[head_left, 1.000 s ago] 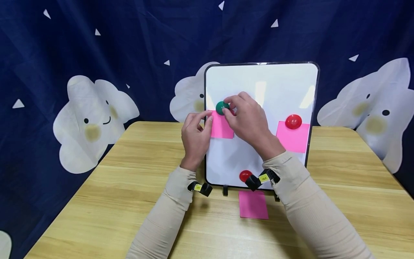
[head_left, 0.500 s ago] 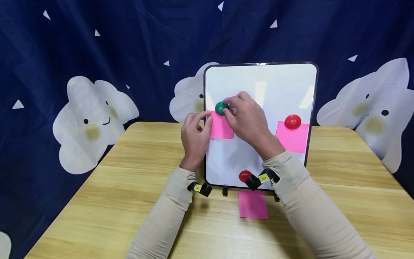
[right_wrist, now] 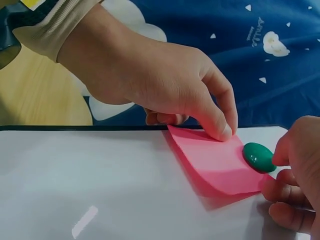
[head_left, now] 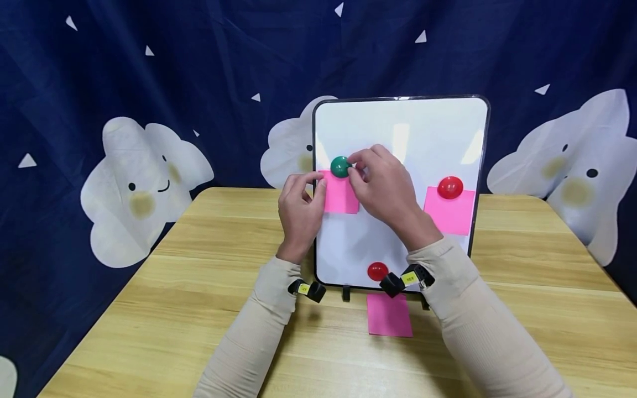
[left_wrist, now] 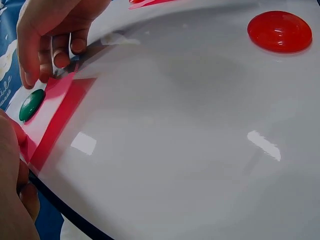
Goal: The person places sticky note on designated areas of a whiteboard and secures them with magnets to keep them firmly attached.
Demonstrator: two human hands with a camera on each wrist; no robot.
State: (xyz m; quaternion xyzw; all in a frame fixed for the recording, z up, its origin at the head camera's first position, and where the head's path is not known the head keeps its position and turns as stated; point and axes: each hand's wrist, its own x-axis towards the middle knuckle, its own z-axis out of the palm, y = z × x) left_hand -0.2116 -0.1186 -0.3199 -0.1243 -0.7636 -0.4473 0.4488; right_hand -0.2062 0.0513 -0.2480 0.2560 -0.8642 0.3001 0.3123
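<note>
In the head view, my left hand (head_left: 301, 213) grips the upper left edge of a pink note (head_left: 341, 198) on the whiteboard (head_left: 358, 243). A green magnet (head_left: 340, 167) lies over the note's top edge. My right hand (head_left: 385, 185) is just right of that magnet, its thumb and index fingertips at the magnet's edge. The left wrist view shows a small gap between the right hand (left_wrist: 57, 37) and the green magnet (left_wrist: 32, 105). The note's free end lifts off the board in the right wrist view, with the left hand (right_wrist: 165, 80) at its side.
A red magnet (head_left: 450, 188) holds another pink note (head_left: 449, 214) on the board's right side. One more red magnet (head_left: 377, 271) sits near the bottom. On the wooden table (head_left: 149, 315), a third pink note (head_left: 390, 316) lies before the board. A dark blue curtain (head_left: 234, 50) hangs behind.
My right hand has shifted slightly right, and its fingers have let go of the green magnet, which stays in place. My left hand has not visibly moved.
</note>
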